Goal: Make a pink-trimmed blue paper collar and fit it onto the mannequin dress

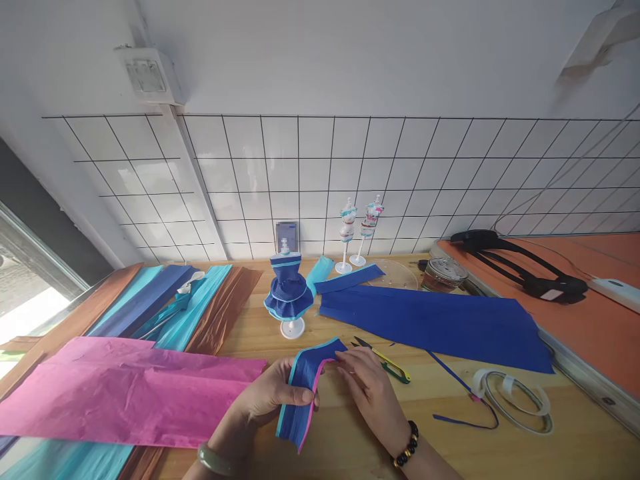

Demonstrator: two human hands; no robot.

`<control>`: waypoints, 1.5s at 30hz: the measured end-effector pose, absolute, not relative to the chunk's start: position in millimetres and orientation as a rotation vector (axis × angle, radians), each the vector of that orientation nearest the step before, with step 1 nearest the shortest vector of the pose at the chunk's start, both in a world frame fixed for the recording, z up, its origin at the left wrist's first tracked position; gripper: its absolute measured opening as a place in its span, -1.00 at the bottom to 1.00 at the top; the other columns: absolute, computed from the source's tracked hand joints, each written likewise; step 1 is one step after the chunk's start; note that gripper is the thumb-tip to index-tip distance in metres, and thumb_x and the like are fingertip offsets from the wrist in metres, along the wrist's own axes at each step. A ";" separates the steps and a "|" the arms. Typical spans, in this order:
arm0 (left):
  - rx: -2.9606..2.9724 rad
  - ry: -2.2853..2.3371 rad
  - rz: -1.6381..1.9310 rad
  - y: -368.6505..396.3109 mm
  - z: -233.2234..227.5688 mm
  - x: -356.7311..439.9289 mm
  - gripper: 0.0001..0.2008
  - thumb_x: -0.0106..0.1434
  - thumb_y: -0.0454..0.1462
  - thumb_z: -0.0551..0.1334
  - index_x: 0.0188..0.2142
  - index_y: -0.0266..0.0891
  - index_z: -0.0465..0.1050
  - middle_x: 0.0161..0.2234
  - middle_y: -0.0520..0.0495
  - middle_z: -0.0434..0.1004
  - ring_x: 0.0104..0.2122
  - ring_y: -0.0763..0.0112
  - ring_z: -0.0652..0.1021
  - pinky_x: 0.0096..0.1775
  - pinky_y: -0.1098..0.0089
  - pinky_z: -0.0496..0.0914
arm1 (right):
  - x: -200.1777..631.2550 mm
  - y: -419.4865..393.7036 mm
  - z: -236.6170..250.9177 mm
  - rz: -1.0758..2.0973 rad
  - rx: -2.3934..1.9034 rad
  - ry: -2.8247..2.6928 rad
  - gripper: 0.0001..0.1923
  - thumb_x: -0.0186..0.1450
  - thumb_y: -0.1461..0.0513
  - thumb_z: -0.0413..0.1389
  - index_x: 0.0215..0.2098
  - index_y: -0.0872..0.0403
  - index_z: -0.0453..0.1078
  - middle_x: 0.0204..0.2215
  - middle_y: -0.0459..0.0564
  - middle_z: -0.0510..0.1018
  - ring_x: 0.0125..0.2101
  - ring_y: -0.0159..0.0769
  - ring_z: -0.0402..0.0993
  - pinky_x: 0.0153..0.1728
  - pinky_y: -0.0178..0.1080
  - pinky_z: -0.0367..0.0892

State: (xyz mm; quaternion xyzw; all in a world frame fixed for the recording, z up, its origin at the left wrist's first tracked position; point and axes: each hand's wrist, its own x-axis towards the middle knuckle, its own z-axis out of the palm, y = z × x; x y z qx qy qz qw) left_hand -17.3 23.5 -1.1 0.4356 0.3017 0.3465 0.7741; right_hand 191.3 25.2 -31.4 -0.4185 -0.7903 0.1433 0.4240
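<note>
A blue crepe paper strip [300, 413] with a light-blue border on one long edge and a pink one on the other is held above the table. My left hand [273, 393] is closed on its middle, thumb on top. The fingertips of my right hand [370, 387] are closed on the strip's far right end. Beyond the strip stands a small dress form [289, 287] in a blue paper dress with light-blue trim, on a white base. Yellow-and-green thread snips [393, 368] lie just past my right hand.
Pink crepe paper [135, 393] covers blue, turquoise and brown sheets at the left. A large blue sheet [430, 320] lies at the right, near rolls of white tape [520, 403] and a glass jar [444, 273]. Two small mannequins [346, 233] stand by the tiled wall.
</note>
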 end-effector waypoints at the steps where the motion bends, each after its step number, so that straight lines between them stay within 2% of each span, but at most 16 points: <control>1: 0.947 0.652 0.749 23.4 -0.6 -17.3 -0.72 -0.15 -0.24 0.41 -0.42 -0.32 0.49 -0.55 -0.02 0.53 -0.55 0.48 0.46 -0.44 0.48 0.31 | 191.0 25.3 -31.1 0.359 -1.049 -1.981 -0.76 0.28 0.29 0.01 -0.09 0.01 0.34 -0.25 0.02 0.49 -0.17 -0.18 0.34 -0.10 0.00 0.27; 8: 0.966 0.663 0.759 21.8 4.8 -17.4 -0.76 -0.15 -0.18 0.40 -0.55 -0.33 0.52 -0.60 -0.03 0.51 -0.55 0.48 0.43 -0.39 0.46 0.29 | 190.2 26.8 -30.6 0.365 -1.082 -1.983 -0.83 0.28 0.29 0.00 -0.21 -0.01 0.39 -0.32 -0.01 0.49 -0.23 -0.20 0.35 -0.17 -0.03 0.31; 14: 0.979 0.667 0.705 20.6 5.2 -16.7 -0.77 -0.14 -0.18 0.39 -0.54 -0.33 0.52 -0.58 -0.03 0.52 -0.54 0.46 0.44 -0.41 0.46 0.29 | 191.1 24.7 -33.3 0.356 -1.088 -1.966 -0.77 0.27 0.28 0.01 -0.10 0.01 0.33 -0.23 0.05 0.45 -0.15 -0.15 0.33 -0.12 0.02 0.28; 22: 0.983 0.622 0.676 19.7 0.6 -18.6 -0.76 -0.10 -0.17 0.38 -0.50 -0.32 0.53 -0.57 -0.05 0.53 -0.52 0.42 0.46 -0.40 0.43 0.32 | 190.0 23.1 -28.8 0.354 -1.059 -1.987 -0.82 0.28 0.29 -0.01 -0.23 -0.02 0.40 -0.29 0.01 0.48 -0.21 -0.18 0.36 -0.18 -0.03 0.32; 30: 0.988 0.618 0.705 19.8 1.6 -17.8 -0.74 -0.11 -0.14 0.37 -0.53 -0.33 0.53 -0.58 -0.05 0.51 -0.55 0.43 0.44 -0.40 0.43 0.31 | 189.0 22.1 -29.9 0.334 -1.092 -1.949 -0.80 0.26 0.25 0.01 -0.14 -0.01 0.35 -0.26 0.01 0.50 -0.18 -0.18 0.38 -0.14 -0.02 0.33; 35: 1.005 0.623 0.693 19.4 1.2 -18.4 -0.75 -0.10 -0.14 0.36 -0.56 -0.32 0.52 -0.58 -0.06 0.50 -0.54 0.42 0.43 -0.41 0.42 0.28 | 188.1 23.0 -26.2 0.337 -1.050 -1.975 -0.83 0.29 0.28 -0.03 -0.25 0.00 0.39 -0.34 0.00 0.50 -0.27 -0.21 0.40 -0.23 -0.06 0.36; 39: 1.024 0.632 0.714 20.1 4.8 -20.5 -0.76 -0.11 -0.15 0.36 -0.57 -0.31 0.52 -0.59 -0.04 0.49 -0.53 0.42 0.43 -0.38 0.43 0.26 | 187.7 21.5 -22.7 0.348 -1.055 -1.938 -0.84 0.29 0.30 -0.05 -0.26 0.01 0.36 -0.35 0.00 0.49 -0.26 -0.20 0.40 -0.23 -0.07 0.35; 45: 1.087 0.606 0.705 18.5 25.1 -30.1 -0.75 -0.12 -0.18 0.38 -0.52 -0.34 0.49 -0.59 -0.04 0.49 -0.57 0.47 0.42 -0.43 0.47 0.25 | 192.9 13.5 -0.7 0.144 -0.986 -1.926 -0.85 0.26 0.36 -0.02 -0.25 0.01 0.29 -0.37 0.00 0.47 -0.29 -0.20 0.38 -0.24 -0.06 0.31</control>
